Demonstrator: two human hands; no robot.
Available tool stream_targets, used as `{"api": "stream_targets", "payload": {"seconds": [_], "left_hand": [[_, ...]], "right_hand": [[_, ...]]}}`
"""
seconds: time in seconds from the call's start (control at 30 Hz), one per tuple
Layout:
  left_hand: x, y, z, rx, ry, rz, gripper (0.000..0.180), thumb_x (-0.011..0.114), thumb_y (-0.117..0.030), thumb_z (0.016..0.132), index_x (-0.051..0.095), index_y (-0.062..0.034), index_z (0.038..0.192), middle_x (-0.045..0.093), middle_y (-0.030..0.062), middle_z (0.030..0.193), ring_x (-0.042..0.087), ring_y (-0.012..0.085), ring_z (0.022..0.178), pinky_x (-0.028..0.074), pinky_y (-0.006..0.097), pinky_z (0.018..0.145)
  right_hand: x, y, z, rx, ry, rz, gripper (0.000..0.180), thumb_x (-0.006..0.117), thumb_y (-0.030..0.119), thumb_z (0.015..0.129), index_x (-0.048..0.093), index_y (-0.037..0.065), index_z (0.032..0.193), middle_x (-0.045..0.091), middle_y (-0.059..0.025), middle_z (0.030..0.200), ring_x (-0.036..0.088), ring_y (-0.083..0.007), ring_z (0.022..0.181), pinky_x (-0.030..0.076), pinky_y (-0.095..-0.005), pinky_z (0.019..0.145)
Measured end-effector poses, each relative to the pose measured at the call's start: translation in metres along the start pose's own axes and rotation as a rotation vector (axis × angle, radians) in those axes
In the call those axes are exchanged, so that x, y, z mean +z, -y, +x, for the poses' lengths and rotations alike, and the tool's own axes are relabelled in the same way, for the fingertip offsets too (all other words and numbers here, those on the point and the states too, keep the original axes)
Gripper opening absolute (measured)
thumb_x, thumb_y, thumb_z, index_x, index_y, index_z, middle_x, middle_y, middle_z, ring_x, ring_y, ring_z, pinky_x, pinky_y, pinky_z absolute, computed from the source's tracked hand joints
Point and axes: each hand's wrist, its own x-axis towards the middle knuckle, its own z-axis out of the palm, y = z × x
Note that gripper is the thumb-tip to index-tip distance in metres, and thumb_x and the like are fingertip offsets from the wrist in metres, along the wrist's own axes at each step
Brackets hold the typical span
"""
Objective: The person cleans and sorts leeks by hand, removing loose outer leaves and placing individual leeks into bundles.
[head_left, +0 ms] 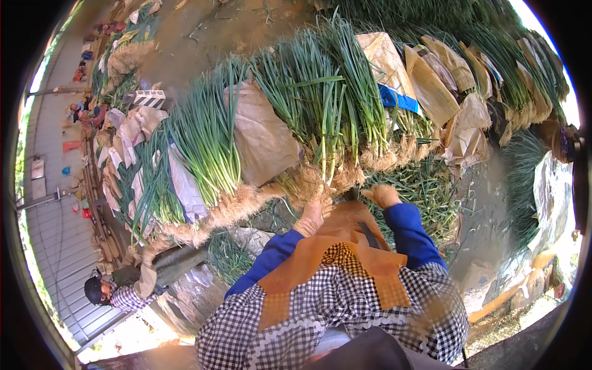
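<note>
A long row of green onions (327, 111) lies across in front of me, leaves pointing away and pale hairy roots toward me. My left hand (313, 213) is at the near edge of the row, its fingers closed on the root end of some green onions. To its right, my right hand (383, 195) is held with the fingers curled in, beside the roots. What lies in it, if anything, is hidden. Between the hands an orange-brown apron (345, 216) covers my lap. Brown paper sheets (262, 132) separate the bundles.
Loose green leaves (425, 197) litter the floor right of my hands. Another person (132, 287) in a dark cap works at the row's left end. More green onions (524, 191) lie at far right beside a whitish sheet (550, 197). Wet ground (203, 31) stretches behind the row.
</note>
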Motion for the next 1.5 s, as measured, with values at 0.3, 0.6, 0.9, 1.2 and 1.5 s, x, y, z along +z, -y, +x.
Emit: {"api": "stream_targets", "payload": {"seconds": [0.3,0.6,0.9,1.2,1.5], "left_hand": [[0.007,-0.005,-0.036,-0.114,0.294,-0.383,0.039,0.043,-0.048,0.084,0.041,-0.0140,0.065,0.030,-0.0010,0.050,0.029,0.0126,0.038,0.024,0.025,0.036],[0.018,0.000,-0.014,-0.185,0.229,-0.507,0.038,0.041,-0.036,0.084,0.030,-0.0158,0.054,0.022,-0.0027,0.046,0.023,0.0113,0.036,0.020,0.026,0.035],[0.043,0.009,-0.018,-0.357,0.465,-0.512,0.040,0.039,-0.041,0.087,0.033,-0.0157,0.058,0.023,-0.0036,0.049,0.023,0.0105,0.039,0.021,0.025,0.038],[0.017,-0.030,0.005,-0.078,0.116,-0.469,0.035,0.045,-0.040,0.085,0.037,-0.0169,0.059,0.029,-0.0033,0.046,0.026,0.0102,0.034,0.022,0.024,0.033],[0.043,0.010,0.005,0.088,-0.168,-0.094,0.039,0.044,-0.051,0.086,0.048,-0.0191,0.065,0.038,-0.0045,0.049,0.033,0.0111,0.037,0.024,0.024,0.033]], "right_hand": [[-0.010,0.086,0.147,0.437,-0.231,0.692,0.102,0.076,0.007,0.062,0.013,0.018,0.140,0.045,-0.0097,0.125,0.048,-0.0250,0.103,0.041,-0.0328,0.092],[0.017,0.068,0.103,0.586,-0.490,1.318,0.033,0.061,0.032,0.082,0.055,0.006,0.101,0.059,-0.0071,0.087,0.058,-0.0177,0.078,0.051,-0.0355,0.066],[0.000,0.040,0.148,1.087,-0.592,2.153,0.058,0.046,0.046,0.087,0.039,0.006,0.129,0.053,-0.0059,0.110,0.051,-0.0178,0.084,0.044,-0.0279,0.068],[-0.123,0.083,0.011,0.797,0.436,1.315,0.037,0.054,0.041,0.084,0.057,0.005,0.076,0.054,0.0002,0.062,0.049,-0.0091,0.051,0.041,-0.0230,0.049],[-0.055,0.041,0.135,0.792,-0.080,1.187,0.030,0.046,0.017,0.088,0.049,0.011,0.117,0.056,-0.0120,0.105,0.057,-0.0263,0.092,0.046,-0.0361,0.081]]}}
